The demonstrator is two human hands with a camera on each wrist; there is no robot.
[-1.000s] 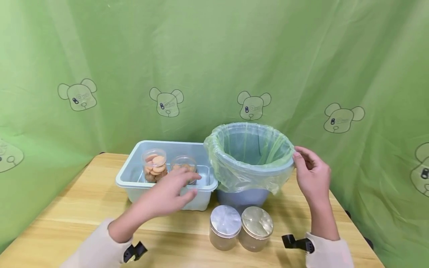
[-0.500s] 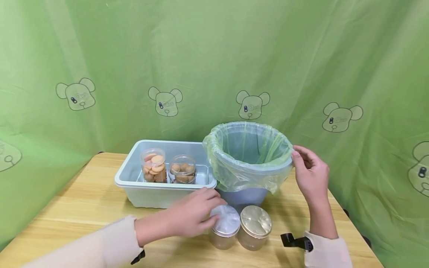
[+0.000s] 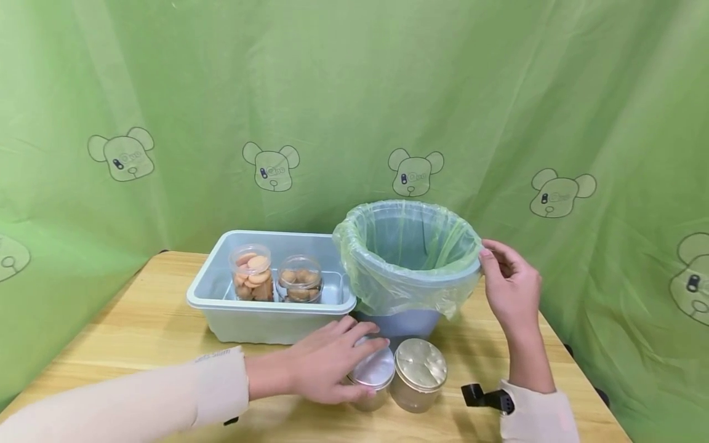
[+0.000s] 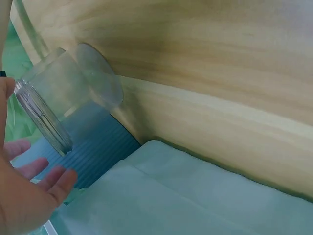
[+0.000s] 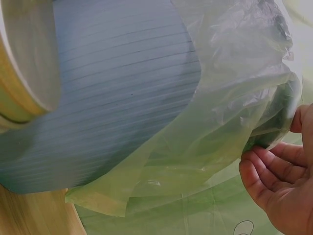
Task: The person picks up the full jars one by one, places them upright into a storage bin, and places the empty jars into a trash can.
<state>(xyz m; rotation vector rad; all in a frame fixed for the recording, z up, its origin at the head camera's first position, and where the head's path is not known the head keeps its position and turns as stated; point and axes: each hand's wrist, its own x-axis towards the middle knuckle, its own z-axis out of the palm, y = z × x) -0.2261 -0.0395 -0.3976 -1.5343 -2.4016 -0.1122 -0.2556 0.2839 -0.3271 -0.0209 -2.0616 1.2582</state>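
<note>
My left hand (image 3: 327,363) hovers over a clear plastic jar with a silver lid (image 3: 378,369), fingers loosely spread around the lid. In the left wrist view, its fingers (image 4: 61,186) extend beside the lid end of the clear jar (image 4: 73,81), with a gap at several fingertips. A second jar with a gold lid (image 3: 423,366) stands right beside the first. My right hand (image 3: 516,292) pinches the right rim of a blue trash can (image 3: 407,323), lined with a thin green garbage bag (image 3: 401,295). In the right wrist view, thumb and fingers (image 5: 264,166) grip the rim through the bag.
A light blue plastic bin (image 3: 260,326) touches or nearly touches the trash can's left side. Inside it stand a jar of round cookies (image 3: 253,280) and a shorter jar of brown snacks (image 3: 300,283). A green curtain (image 3: 332,80) hangs behind the wooden table (image 3: 127,332).
My left hand has moved right and toward me, from over the light blue bin to over the silver-lidded jar. My right hand has stayed on the trash can's rim.
</note>
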